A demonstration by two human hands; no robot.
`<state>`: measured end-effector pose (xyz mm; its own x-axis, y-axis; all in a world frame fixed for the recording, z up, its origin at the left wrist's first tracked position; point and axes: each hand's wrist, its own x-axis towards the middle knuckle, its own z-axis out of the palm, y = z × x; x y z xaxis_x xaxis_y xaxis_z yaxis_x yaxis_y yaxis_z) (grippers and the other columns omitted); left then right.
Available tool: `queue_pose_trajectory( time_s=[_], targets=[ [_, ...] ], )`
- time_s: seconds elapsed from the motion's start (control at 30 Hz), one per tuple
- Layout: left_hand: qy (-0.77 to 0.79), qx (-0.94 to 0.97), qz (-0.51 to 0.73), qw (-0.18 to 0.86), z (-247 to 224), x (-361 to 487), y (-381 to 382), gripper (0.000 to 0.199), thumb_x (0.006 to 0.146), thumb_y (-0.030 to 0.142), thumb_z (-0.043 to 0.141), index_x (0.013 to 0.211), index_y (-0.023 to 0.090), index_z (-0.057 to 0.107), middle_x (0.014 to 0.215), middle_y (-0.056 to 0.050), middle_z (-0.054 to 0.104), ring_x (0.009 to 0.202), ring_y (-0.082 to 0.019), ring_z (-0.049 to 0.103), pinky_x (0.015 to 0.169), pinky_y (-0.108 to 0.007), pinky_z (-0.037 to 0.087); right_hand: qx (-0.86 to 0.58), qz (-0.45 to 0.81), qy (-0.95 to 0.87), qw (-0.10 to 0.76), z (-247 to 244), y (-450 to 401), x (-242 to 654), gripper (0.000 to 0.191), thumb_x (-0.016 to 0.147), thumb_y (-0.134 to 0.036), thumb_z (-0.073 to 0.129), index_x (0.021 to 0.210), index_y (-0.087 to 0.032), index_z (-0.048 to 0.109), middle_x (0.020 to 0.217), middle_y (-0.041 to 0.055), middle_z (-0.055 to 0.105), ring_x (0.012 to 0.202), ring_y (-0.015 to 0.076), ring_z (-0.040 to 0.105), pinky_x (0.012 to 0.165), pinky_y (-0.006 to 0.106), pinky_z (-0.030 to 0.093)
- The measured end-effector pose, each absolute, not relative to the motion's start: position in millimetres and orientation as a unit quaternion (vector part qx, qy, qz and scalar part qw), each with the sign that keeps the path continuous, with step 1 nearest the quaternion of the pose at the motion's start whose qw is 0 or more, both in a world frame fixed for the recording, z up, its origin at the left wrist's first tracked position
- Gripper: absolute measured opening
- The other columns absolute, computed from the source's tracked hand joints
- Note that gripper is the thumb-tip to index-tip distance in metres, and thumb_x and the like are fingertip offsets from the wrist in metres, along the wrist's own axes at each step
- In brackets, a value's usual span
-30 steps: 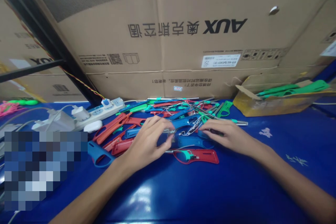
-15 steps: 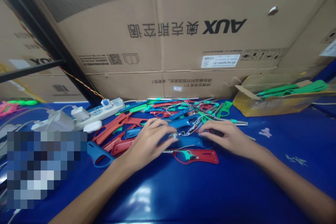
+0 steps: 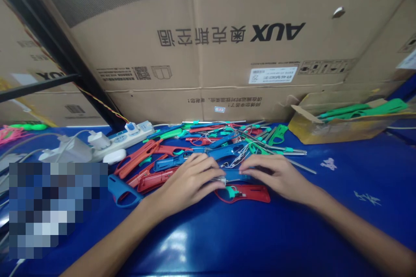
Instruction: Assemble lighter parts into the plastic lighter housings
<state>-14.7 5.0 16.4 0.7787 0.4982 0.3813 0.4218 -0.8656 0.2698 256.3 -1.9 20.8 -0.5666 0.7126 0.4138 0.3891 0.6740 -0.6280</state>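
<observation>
My left hand (image 3: 195,179) pinches a small clear and metal piece (image 3: 221,179) between thumb and fingers, over the front of a pile of lighter parts. To its right, my right hand (image 3: 276,175) has its thumb and fingertips together at the end of a blue handle shell (image 3: 236,175); anything small between them is hidden. A red shell with a teal part (image 3: 253,193) lies just below and between the hands. Behind them are more blue shells (image 3: 227,151), white wires (image 3: 239,158) and metal tubes (image 3: 302,165).
A cardboard box (image 3: 341,132) at the right holds green shells (image 3: 377,110). A power strip (image 3: 130,136) with plugs and a white oval case (image 3: 114,156) stand at the left. A large carton (image 3: 201,52) rises behind the blue table (image 3: 260,242).
My left hand has moved slightly right and down with the small piece. The dark item at my right hand's fingers no longer shows, and that hand has shifted left and down.
</observation>
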Motion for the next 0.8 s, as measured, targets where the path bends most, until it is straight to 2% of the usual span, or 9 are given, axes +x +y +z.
queue_pose_trajectory(
  time_s=[0.53,0.8],
  targets=[
    [0.238,0.939,0.231,0.088,13,-6,1,0.021,0.101,0.035,0.055,0.114,0.020,0.063,0.100,-0.004,0.062,0.093,-0.018,0.052,0.088,-0.033,0.038,-0.298,0.280,-0.852,0.328,18,-8,247,0.008,0.097,-0.024,0.059,0.098,-0.022,0.067,0.096,-0.0014,0.071,0.088,0.0098,0.066,0.082,0.023,0.049],
    [0.231,0.943,0.224,0.081,17,-4,-3,0.020,0.102,0.034,0.054,0.112,0.020,0.064,0.098,-0.004,0.062,0.092,-0.018,0.053,0.087,-0.033,0.039,-0.287,0.307,-0.853,0.309,19,-10,242,0.012,0.097,-0.026,0.058,0.095,-0.021,0.068,0.093,0.0005,0.071,0.086,0.0119,0.065,0.080,0.026,0.051]
  ],
)
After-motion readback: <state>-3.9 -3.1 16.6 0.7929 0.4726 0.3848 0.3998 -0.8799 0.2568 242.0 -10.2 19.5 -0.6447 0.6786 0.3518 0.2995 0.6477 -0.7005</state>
